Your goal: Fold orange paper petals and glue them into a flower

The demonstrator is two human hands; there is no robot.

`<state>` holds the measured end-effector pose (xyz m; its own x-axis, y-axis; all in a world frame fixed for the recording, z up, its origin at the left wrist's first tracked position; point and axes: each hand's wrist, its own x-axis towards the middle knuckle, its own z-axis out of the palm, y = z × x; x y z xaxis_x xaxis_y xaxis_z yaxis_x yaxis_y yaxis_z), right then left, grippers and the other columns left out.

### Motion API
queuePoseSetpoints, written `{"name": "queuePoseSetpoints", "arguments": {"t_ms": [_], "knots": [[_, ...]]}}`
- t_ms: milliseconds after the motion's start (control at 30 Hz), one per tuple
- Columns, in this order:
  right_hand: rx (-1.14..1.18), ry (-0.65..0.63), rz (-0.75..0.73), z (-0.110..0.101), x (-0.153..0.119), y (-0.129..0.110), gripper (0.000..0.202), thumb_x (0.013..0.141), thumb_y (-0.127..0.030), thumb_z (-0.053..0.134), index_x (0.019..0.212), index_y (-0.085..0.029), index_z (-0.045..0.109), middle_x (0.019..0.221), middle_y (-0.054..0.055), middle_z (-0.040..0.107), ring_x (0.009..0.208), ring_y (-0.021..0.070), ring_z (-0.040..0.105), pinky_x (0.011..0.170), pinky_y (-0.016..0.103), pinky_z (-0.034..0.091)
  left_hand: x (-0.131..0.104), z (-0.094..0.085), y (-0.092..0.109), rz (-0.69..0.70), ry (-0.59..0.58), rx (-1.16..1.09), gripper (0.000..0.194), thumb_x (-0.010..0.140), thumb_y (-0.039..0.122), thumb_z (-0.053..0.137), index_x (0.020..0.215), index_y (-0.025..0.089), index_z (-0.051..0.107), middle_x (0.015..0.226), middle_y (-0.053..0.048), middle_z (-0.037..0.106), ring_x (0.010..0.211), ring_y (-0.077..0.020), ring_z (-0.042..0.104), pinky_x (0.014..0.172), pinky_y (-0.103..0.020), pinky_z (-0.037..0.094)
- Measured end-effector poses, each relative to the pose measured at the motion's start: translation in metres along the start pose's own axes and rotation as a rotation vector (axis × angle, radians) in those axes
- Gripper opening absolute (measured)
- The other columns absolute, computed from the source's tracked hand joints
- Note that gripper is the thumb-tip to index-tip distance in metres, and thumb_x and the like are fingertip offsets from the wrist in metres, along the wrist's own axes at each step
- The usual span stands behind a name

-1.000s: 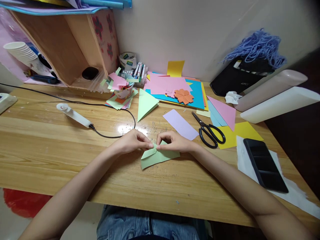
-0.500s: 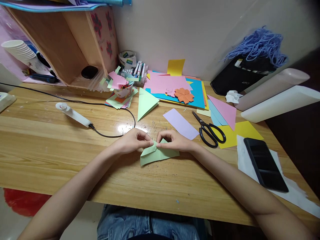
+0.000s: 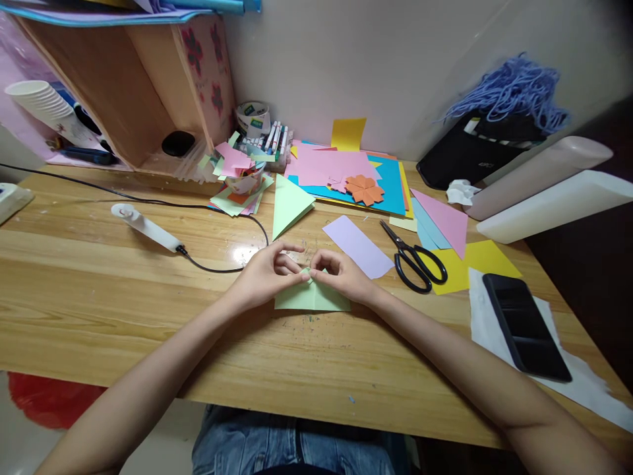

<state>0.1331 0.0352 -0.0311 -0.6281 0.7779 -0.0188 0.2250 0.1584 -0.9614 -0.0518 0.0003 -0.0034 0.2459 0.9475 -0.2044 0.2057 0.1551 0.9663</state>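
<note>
A folded light green paper is held between both hands, low over the wooden table, with a crease down its middle. My left hand pinches its top edge near the centre, thumb along the paper and index finger lifted away. My right hand grips the same edge just to the right, fingers curled behind it. The fingers hide part of the upper edge. Just beyond the hands lie a purple paper strip and a folded green paper triangle.
Black-handled scissors lie right of the purple strip. A phone rests on white tissue at the right. A white device with a black cable lies at the left. An orange paper flower sits on stacked coloured sheets behind.
The green paper has straightened, its lower edge now level, and moved slightly up. My left index finger has lifted off, and the left flap is now covered by the hand.
</note>
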Motion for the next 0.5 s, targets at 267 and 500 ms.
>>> {"name": "queuePoseSetpoints", "arguments": {"t_ms": [267,500], "knots": [[0.047,-0.014,-0.005,0.0019,-0.0003,0.0013,0.013,0.077,-0.030,0.056,0.076,-0.016,0.055,0.072,0.000,0.054,0.066,0.0110,0.049,0.059,0.023,0.037,-0.0008,0.0096,-0.0034,0.116,0.040,0.050,0.025,0.070,0.023,0.062,0.087,0.018,0.045,0.063,0.002,0.059,0.061,-0.0117,0.059,0.061,-0.024,0.044],[0.087,-0.002,0.026,-0.0006,-0.0011,0.0042,0.017,0.077,-0.030,0.055,0.070,-0.015,0.055,0.066,-0.001,0.051,0.058,0.0092,0.044,0.053,0.022,0.034,0.0000,0.0068,-0.0040,0.102,-0.027,-0.008,0.025,0.069,0.018,0.061,0.081,0.019,0.039,0.065,0.004,0.057,0.062,-0.0098,0.056,0.065,-0.024,0.042]]}}
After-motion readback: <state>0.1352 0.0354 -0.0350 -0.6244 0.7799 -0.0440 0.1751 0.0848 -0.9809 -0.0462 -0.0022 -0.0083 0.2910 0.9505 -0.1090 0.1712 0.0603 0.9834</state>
